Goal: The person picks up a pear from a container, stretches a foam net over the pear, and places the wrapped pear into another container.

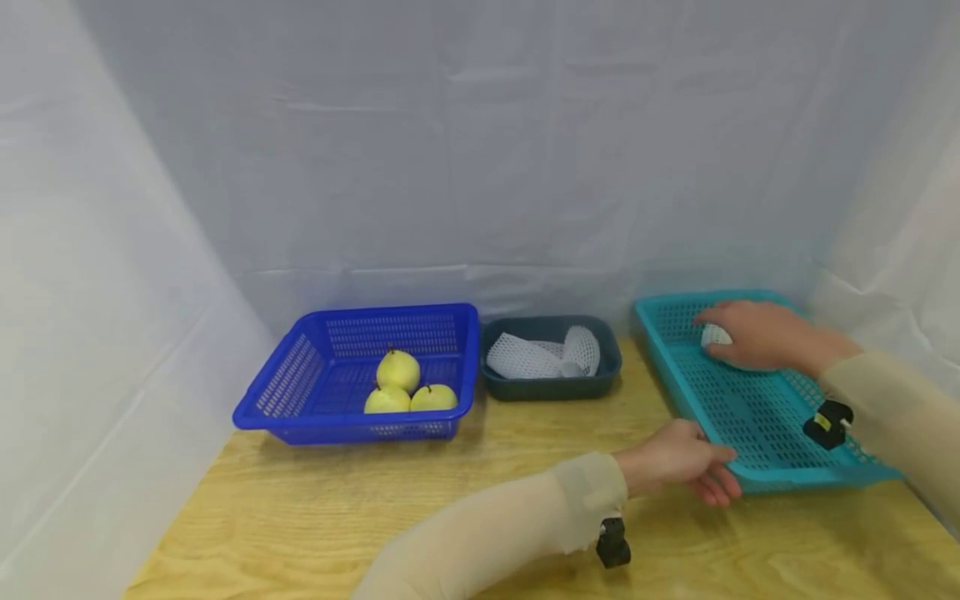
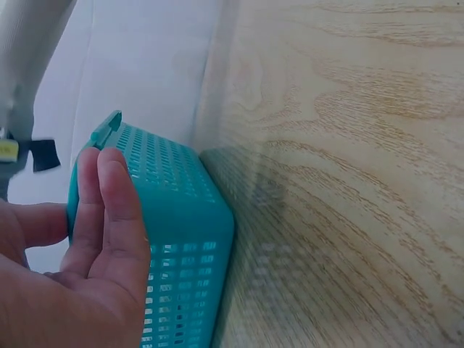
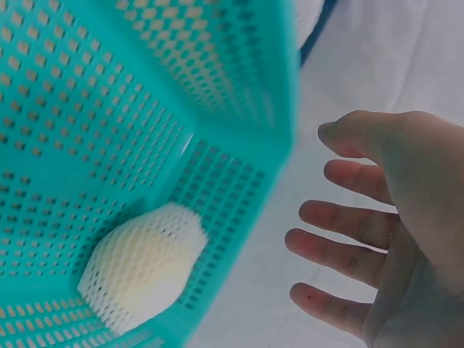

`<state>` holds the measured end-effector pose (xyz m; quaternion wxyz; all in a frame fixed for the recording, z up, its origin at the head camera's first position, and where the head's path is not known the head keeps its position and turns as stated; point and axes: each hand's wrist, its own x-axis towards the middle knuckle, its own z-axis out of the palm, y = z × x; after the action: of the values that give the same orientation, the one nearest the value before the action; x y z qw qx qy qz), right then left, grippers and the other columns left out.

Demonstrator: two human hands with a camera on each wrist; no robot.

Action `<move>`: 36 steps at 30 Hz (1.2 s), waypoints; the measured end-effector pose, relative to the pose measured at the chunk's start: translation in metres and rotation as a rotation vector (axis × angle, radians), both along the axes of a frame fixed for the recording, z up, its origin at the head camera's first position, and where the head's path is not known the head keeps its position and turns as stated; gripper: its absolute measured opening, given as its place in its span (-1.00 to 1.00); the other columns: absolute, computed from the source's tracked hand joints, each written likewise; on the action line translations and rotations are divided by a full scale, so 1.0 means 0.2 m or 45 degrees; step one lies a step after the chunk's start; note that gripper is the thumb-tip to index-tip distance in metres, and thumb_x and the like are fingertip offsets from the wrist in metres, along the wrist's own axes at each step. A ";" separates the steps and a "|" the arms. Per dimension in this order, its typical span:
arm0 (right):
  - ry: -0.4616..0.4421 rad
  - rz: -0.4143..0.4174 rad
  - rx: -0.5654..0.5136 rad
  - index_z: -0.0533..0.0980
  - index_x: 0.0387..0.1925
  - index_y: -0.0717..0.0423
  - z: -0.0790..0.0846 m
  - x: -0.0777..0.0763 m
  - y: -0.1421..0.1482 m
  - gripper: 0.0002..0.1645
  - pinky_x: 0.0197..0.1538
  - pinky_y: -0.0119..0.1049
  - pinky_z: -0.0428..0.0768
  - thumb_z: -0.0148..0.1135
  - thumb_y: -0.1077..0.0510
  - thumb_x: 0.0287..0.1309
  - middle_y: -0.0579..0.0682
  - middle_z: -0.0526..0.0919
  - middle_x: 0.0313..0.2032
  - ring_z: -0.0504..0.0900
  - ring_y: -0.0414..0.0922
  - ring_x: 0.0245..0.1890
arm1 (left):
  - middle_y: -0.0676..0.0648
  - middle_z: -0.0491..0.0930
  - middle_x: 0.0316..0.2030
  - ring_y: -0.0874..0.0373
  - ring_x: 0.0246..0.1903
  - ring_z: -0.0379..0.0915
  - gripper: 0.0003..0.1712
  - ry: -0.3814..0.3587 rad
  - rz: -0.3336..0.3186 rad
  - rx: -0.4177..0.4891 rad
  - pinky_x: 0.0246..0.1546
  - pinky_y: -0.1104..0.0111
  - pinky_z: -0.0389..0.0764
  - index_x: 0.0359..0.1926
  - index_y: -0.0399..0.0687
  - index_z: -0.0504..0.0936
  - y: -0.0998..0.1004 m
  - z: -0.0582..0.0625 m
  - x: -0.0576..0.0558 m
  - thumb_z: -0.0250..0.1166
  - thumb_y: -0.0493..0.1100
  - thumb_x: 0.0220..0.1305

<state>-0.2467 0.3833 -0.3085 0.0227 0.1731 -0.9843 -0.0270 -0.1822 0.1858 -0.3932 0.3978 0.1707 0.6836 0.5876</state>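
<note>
A turquoise basket (image 1: 757, 417) stands at the right of the table. My left hand (image 1: 686, 458) pinches its rim at the near left corner, thumb on one side and fingers (image 2: 119, 210) on the other. Over the basket's far part is my right hand (image 1: 765, 333), its fingers (image 3: 348, 254) spread and holding nothing. A pale fruit in a white foam net (image 3: 145, 264) lies in the basket's corner in the right wrist view. From the head, that netted fruit (image 1: 716, 335) shows only partly, the right hand covering the rest.
Three yellow pears (image 1: 399, 372) lie in a blue basket (image 1: 300, 421) at the left. Between the baskets stands a dark green tray (image 1: 551, 389) with white foam nets (image 1: 521, 357) in it. White sheeting (image 1: 480, 167) encloses the wooden table (image 1: 420, 500) at the back and sides.
</note>
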 end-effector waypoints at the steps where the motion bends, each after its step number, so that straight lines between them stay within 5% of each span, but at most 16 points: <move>1: 0.014 0.011 -0.019 0.53 0.22 0.17 0.01 0.02 -0.01 -0.48 -0.02 0.19 0.59 0.29 0.04 0.30 0.26 0.60 0.17 0.63 0.24 0.05 | -0.27 0.71 -0.49 0.03 -0.60 0.58 -0.76 0.003 0.001 -0.004 0.01 -0.15 0.60 -0.23 -0.28 0.62 0.00 0.00 0.00 0.19 -0.15 0.46; 7: 0.063 0.097 -0.104 0.59 0.15 0.09 0.01 0.15 -0.11 -0.54 -0.16 0.01 0.66 0.33 0.02 0.28 0.13 0.67 0.10 0.70 0.05 -0.08 | -0.29 0.71 -0.50 -0.10 -0.53 0.64 -0.80 0.042 0.035 -0.004 -0.06 -0.14 0.63 -0.25 -0.26 0.60 -0.01 -0.01 -0.01 0.21 -0.18 0.44; 21: 0.121 0.177 -0.330 0.64 0.04 -0.08 -0.03 0.38 -0.32 -0.71 -0.14 -0.09 0.66 0.30 0.05 0.31 -0.15 0.71 -0.05 0.68 -0.09 -0.10 | -0.16 0.64 -0.60 0.11 -0.67 0.52 -0.86 0.117 0.071 -0.018 -0.48 0.23 0.70 -0.26 -0.12 0.58 0.00 -0.05 -0.02 0.26 -0.14 0.39; 25: 0.131 0.201 -0.397 0.65 -0.01 -0.13 -0.05 0.42 -0.38 -0.76 -0.16 -0.18 0.66 0.28 0.08 0.31 -0.24 0.71 -0.10 0.67 -0.18 -0.14 | -0.22 0.63 -0.60 0.08 -0.69 0.52 -0.95 0.198 0.039 -0.001 -0.54 0.22 0.68 -0.21 0.00 0.60 -0.05 -0.02 -0.02 0.23 -0.16 0.40; 29: 0.132 0.191 -0.442 0.64 0.01 -0.17 -0.07 0.46 -0.41 -0.77 -0.19 -0.25 0.64 0.25 0.03 0.35 -0.30 0.70 -0.10 0.66 -0.25 -0.16 | -0.24 0.64 -0.56 -0.01 -0.62 0.58 -0.89 0.286 -0.042 0.005 -0.50 0.21 0.70 -0.21 -0.09 0.61 -0.14 0.00 -0.03 0.17 -0.20 0.43; 36: 0.102 0.132 -0.474 0.62 0.03 -0.16 -0.09 0.48 -0.45 -0.75 -0.25 -0.29 0.61 0.28 0.03 0.34 -0.29 0.68 -0.11 0.64 -0.26 -0.18 | -0.11 0.64 -0.56 0.13 -0.60 0.57 -0.94 0.310 -0.036 -0.019 -0.52 0.33 0.67 -0.25 -0.17 0.57 -0.31 0.04 -0.03 0.17 -0.27 0.34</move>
<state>-0.1507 0.2936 -0.3259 0.0946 0.2153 -0.9603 0.1497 -0.1881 0.1246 -0.3845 0.3214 0.2473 0.7288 0.5517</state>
